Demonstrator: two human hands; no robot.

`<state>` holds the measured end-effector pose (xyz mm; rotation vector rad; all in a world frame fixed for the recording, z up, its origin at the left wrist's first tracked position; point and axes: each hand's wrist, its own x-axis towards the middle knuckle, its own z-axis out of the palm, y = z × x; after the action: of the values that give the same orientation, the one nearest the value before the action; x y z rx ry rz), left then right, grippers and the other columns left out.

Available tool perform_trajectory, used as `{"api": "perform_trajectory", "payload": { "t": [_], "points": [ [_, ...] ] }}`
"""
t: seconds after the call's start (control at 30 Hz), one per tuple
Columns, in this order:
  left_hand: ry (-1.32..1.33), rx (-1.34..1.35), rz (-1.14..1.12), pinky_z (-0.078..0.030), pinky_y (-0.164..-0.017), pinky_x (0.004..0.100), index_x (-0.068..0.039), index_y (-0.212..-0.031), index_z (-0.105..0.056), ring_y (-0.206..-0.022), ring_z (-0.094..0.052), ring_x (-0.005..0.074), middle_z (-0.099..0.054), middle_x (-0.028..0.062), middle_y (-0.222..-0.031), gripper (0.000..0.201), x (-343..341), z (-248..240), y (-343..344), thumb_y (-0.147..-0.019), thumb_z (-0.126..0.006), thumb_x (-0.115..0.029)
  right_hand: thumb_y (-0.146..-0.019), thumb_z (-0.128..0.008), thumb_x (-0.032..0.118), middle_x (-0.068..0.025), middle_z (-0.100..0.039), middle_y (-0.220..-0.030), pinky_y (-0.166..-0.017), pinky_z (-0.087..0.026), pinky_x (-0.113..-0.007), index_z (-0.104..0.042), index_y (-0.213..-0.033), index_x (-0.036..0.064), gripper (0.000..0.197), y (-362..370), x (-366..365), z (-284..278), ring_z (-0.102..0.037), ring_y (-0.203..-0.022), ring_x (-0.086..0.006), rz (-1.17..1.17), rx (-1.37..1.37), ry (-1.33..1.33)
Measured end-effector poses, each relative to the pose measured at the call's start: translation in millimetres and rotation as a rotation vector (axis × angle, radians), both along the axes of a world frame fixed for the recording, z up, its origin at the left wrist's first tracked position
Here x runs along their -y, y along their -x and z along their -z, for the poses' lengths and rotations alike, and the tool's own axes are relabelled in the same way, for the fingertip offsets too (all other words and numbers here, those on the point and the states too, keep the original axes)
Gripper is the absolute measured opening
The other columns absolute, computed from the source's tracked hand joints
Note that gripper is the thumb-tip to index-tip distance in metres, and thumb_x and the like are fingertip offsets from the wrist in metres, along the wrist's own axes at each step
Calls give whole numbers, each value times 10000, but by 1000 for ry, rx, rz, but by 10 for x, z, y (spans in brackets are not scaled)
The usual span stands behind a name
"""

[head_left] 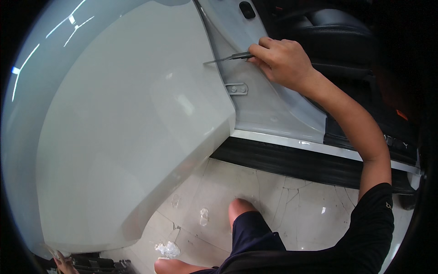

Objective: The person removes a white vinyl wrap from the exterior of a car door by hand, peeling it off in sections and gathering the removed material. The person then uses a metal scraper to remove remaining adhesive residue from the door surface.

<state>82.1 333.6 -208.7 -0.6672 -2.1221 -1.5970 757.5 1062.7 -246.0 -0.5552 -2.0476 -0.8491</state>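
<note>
My right hand (pixel 283 61) pinches a slim grey craft knife (pixel 241 55) between thumb and fingers. Its thin blade points left, lying across the rear edge of a large glossy white car body panel (pixel 137 114). A metal bracket (pixel 237 89) with two bolts sits in the gap just below the blade, beside the pale door-frame metal. At the lower left rim, my left hand (pixel 66 263) is small and partly cut off, with its fingertips by the panel's lower edge. How its fingers are closed does not show.
To the right, a black car seat (pixel 333 29) stands inside the door opening, above a black ridged step (pixel 292 160). Crumpled clear film (pixel 168 249) and a smaller clear scrap (pixel 204 216) lie on the cracked tiled floor. My bare knee (pixel 241 208) is close to the step.
</note>
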Motion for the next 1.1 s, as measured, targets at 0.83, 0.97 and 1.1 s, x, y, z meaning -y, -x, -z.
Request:
{"api": "perform_trajectory", "payload": {
  "t": [0.83,0.97,1.1],
  "points": [
    [-39,-75,18,-435,-663,227,-38,-1429,-487,-865,-565,73,-638,26,-1120,495,-175,202,-27,-1018,-641,-266,-941,-665,221,-120,-679,-894,-571,-553,-347,-668,-1039,108,150,-146,374,-170,-708,-682,-257,348,62,43],
    [-41,-95,175,-460,-771,249,-53,-1452,-466,-1022,-592,114,-613,53,-1265,512,41,-3,-369,-1017,-639,-260,-942,-672,222,-108,-679,-931,-584,-539,-382,-663,-1027,99,150,13,648,-112,-690,-688,-262,329,0,115],
    [-200,-60,45,-558,-854,388,-75,-1499,-413,-1250,-551,223,-548,105,-1403,625,-164,-26,-851,-979,-685,-291,-925,-704,161,-112,-615,-685,-532,-453,-360,-638,-799,41,186,381,1451,498,-614,-578,-237,-148,-106,478]
  ]
}}
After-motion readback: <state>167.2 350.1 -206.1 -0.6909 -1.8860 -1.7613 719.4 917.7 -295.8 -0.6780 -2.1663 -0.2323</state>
